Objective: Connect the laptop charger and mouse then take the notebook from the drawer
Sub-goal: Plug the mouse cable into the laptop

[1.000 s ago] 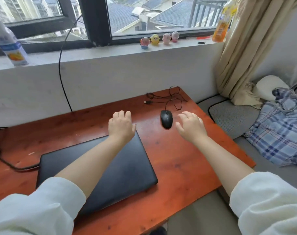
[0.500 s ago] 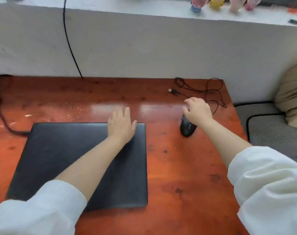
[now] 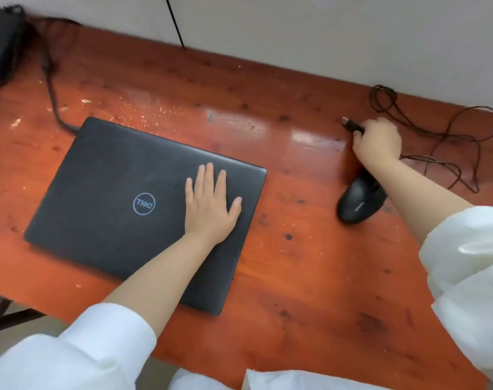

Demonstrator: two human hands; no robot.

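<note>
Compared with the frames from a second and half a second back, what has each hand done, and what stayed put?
The right hand reached past the mouse toward the wall and closed on the mouse cable's USB plug. The left hand stayed flat on the closed laptop. The mouse and laptop kept their places on the desk.

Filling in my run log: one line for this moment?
left hand flat on closed laptop | right hand gripping mouse USB plug | mouse on desk
</note>
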